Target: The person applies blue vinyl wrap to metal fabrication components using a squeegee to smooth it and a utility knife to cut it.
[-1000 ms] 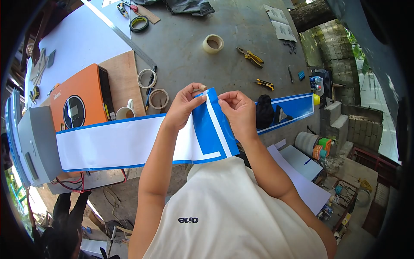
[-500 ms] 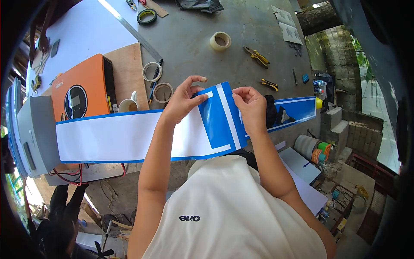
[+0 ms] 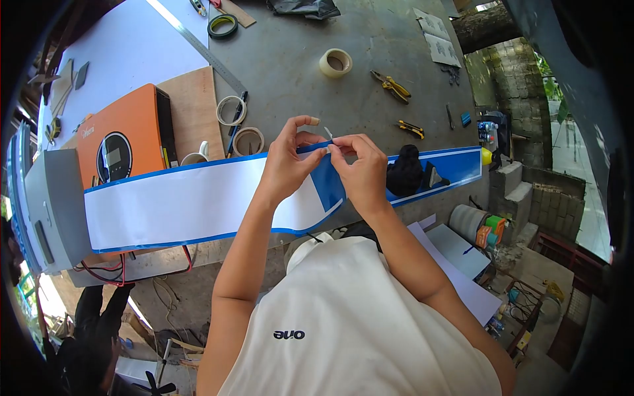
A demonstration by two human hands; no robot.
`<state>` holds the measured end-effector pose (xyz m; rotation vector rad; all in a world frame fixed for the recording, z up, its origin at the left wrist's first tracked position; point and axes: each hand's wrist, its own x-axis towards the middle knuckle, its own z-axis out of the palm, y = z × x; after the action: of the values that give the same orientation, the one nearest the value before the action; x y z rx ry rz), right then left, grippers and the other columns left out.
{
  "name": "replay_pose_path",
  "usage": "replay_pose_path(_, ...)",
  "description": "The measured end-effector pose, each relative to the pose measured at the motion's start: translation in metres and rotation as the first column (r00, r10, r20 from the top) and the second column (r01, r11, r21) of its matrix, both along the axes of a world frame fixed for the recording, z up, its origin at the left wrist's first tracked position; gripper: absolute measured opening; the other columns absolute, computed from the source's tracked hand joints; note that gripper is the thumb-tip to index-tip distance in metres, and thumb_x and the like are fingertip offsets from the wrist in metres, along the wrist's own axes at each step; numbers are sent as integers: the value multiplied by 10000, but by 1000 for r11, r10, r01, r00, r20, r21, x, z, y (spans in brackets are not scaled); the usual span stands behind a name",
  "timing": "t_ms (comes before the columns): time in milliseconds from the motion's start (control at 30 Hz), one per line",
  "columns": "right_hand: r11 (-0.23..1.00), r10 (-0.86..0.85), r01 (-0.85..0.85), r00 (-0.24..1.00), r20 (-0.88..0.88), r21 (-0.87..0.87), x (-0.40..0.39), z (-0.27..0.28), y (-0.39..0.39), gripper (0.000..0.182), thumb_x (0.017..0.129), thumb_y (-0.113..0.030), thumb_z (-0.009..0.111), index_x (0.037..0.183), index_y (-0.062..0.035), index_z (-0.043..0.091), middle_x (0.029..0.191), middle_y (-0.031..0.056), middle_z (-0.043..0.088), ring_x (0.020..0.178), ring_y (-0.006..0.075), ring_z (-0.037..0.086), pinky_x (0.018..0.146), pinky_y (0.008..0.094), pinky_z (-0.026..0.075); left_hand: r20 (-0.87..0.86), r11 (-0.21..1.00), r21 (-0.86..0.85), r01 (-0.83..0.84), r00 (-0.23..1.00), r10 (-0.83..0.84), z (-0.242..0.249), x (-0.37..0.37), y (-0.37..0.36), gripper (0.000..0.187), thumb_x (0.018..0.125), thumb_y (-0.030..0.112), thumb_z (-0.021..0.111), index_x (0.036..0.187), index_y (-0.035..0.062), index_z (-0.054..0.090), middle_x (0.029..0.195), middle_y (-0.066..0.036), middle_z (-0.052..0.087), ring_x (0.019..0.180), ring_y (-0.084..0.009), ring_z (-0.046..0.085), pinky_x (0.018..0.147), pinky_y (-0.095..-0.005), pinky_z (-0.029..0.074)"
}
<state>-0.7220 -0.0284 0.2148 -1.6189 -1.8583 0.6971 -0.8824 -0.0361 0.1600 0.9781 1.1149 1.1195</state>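
A long white strip with blue edges stretches across the grey worktable in front of me. My left hand pinches its upper edge near the blue end section. My right hand meets the left at that same edge, its fingertips pinched on a thin white sliver of the strip. The two hands touch at the fingertips. The strip's blue right end is partly hidden behind my right hand.
An orange device, a mug, tape rolls, a metal ruler, pliers and a second blue strip lie on the table. A grey box sits at the left; another person stands below it.
My hands have come together at the strip's top edge. The raised blue end, held spread before, has dropped and folded down, mostly hidden by my right hand.
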Motion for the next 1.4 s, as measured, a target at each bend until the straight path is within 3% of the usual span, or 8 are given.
replay_pose_path(300, 1000, 12, -13, 1000, 24, 23, 2, -1, 3, 89, 848, -22, 751, 930, 8, 737, 887, 138, 736, 777, 263, 743, 711, 344, 590, -252, 993, 119, -10, 967, 40, 22, 0, -1, 497, 866, 31, 751, 1312, 66, 534, 1025, -157, 779, 876, -309, 743, 751, -358, 582)
replay_pose_path(400, 997, 56, -57, 998, 18, 51, 1, 0, 3, 99, 833, -11, 750, 929, 6, 734, 896, 139, 735, 790, 273, 741, 712, 354, 590, -290, 996, 92, -14, 956, 40, 23, 1, -2, 475, 890, 6, 744, 1318, 49, 543, 1014, -148, 783, 948, -204, 742, 848, -309, 549)
replay_pose_path(733, 1000, 27, -27, 1000, 15, -11, 2, 1, 4, 93, 828, -4, 744, 920, 11, 743, 889, 140, 742, 782, 263, 743, 729, 348, 595, -265, 998, 46, -44, 963, 55, 19, 3, -3, 451, 894, 13, 745, 1298, 38, 545, 1009, -146, 781, 947, -190, 733, 859, -305, 545)
replay_pose_path(800, 993, -21, 13, 998, -66, -114, 2, 4, 5, 89, 848, -10, 732, 927, 23, 753, 895, 140, 751, 783, 229, 752, 738, 331, 599, -271, 982, 173, -77, 955, 122, 13, 4, -3, 471, 863, 30, 752, 1282, 74, 540, 1015, -106, 790, 789, -268, 690, 629, -332, 520)
replay_pose_path(900, 970, -70, 51, 995, -72, -238, 3, 7, 6, 124, 899, -45, 720, 990, 28, 762, 894, 106, 777, 810, 153, 740, 772, 287, 585, -278, 987, 149, -62, 955, 102, 12, 3, -4, 481, 859, 29, 755, 1285, 77, 537, 1020, -97, 791, 779, -265, 680, 630, -331, 519)
replay_pose_path(1033, 955, -78, 49, 993, -87, -292, 6, 6, 7, 125, 909, -50, 716, 992, 29, 764, 876, 93, 774, 797, 128, 725, 763, 279, 580, -295, 983, 171, -64, 949, 113, 12, 3, -4, 473, 855, 26, 755, 1274, 72, 541, 1019, -111, 790, 807, -280, 702, 645, -338, 536)
replay_pose_path(1100, 947, -68, 38, 994, -85, -319, 6, 7, 8, 137, 920, -76, 728, 1000, 29, 764, 874, 75, 771, 792, 111, 713, 763, 270, 576, -262, 998, 57, -41, 963, 54, 21, 1, -4, 448, 895, 19, 750, 1293, 34, 546, 1029, -151, 782, 983, -199, 735, 890, -311, 547)
replay_pose_path(1400, 920, -82, -2, 977, -196, -392, 12, 5, 11, 145, 965, -101, 732, 993, 40, 755, 831, 49, 735, 767, 86, 661, 718, 235, 531, -250, 999, 37, -34, 967, 42, 25, -1, -5, 442, 894, 16, 748, 1288, 29, 548, 1029, -150, 782, 975, -193, 733, 875, -305, 551)
